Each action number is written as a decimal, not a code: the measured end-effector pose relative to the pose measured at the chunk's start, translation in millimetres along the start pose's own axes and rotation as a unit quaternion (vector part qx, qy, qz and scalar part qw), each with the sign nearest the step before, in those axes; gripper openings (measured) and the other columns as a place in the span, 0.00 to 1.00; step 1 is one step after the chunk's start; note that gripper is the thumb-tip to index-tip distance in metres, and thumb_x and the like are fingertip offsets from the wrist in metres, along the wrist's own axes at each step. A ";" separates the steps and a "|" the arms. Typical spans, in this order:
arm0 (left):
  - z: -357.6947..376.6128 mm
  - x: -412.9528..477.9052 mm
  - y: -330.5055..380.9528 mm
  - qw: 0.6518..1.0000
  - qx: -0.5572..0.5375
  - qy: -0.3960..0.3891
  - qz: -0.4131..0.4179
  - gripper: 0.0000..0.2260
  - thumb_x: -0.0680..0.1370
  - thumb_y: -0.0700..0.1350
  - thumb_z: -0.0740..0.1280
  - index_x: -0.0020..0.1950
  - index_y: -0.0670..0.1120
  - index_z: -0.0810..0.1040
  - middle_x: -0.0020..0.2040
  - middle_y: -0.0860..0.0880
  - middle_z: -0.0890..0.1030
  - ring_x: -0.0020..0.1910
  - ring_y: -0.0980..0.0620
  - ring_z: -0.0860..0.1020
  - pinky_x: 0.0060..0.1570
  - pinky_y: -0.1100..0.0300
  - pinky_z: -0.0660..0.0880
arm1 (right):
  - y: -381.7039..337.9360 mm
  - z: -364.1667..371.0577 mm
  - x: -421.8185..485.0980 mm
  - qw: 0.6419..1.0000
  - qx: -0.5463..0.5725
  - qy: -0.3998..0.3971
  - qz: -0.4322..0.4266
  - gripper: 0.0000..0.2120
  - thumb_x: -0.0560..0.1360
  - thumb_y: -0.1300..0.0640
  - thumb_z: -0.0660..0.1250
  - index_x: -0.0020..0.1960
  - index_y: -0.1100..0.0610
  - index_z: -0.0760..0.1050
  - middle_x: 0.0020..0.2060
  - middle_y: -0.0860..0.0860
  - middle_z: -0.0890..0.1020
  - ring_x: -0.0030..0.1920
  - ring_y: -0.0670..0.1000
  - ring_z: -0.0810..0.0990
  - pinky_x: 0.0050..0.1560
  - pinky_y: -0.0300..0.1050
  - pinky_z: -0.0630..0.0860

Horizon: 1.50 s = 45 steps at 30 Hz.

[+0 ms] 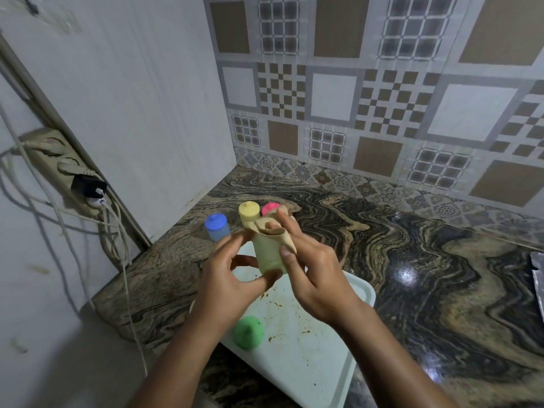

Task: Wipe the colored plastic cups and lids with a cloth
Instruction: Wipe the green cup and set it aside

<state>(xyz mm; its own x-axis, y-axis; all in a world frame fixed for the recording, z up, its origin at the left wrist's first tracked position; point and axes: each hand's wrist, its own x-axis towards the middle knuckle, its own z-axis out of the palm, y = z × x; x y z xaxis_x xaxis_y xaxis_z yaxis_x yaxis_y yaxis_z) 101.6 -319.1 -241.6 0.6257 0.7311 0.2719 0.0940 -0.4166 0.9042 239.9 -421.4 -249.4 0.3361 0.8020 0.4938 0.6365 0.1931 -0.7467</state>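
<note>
Pale cup [268, 257], gripped by the left hand [232, 279], is mid-wipe, the right hand [313, 278] pinching the cloth [275, 231] into it; green lid [248, 332] on the near tray [323, 366] looks left to do.

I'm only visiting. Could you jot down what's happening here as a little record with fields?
left hand: grips the pale green cup, lid off, above the tray
right hand: holds the tan cloth, tucked into the cup's mouth
counter: blue cup, yellow cup and pink cup stand lidded behind the hands
white tray: spotted with brown specks; the green lid lies on it
left wall: power strip with plugs in it
</note>
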 end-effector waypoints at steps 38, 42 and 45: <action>-7.6 3.9 -4.9 0.999 -0.010 0.002 -0.042 0.28 0.67 0.39 0.82 0.63 0.56 0.80 0.56 0.59 0.85 0.50 0.58 0.85 0.55 0.52 0.82 | 3.8 11.8 7.6 0.999 -0.007 -0.015 -0.032 0.21 0.84 0.61 0.58 0.77 0.60 0.68 0.80 0.55 0.64 0.82 0.51 0.56 0.81 0.54 0.58; -15.4 6.2 -10.4 0.998 -0.034 0.026 -0.053 0.31 0.63 0.46 0.84 0.63 0.57 0.79 0.53 0.55 0.86 0.52 0.54 0.85 0.58 0.47 0.80 | 4.8 17.8 -11.2 0.999 0.019 -0.020 -0.039 0.20 0.84 0.59 0.57 0.76 0.61 0.70 0.80 0.55 0.63 0.81 0.56 0.57 0.81 0.54 0.58; -18.8 5.9 -12.4 0.997 -0.036 0.033 -0.062 0.32 0.63 0.43 0.83 0.63 0.59 0.77 0.54 0.63 0.85 0.52 0.58 0.85 0.57 0.51 0.81 | 1.4 19.2 -25.7 0.998 0.036 -0.013 -0.054 0.19 0.83 0.63 0.59 0.74 0.63 0.72 0.79 0.57 0.65 0.80 0.56 0.59 0.79 0.56 0.61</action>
<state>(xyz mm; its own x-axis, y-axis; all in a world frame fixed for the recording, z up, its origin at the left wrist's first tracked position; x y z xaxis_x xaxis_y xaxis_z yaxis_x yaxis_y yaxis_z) 89.6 -299.4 -245.1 0.5602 0.8094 0.1761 0.1097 -0.2832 0.9528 218.8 -430.9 -271.7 0.2502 0.7887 0.5615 0.6153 0.3183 -0.7212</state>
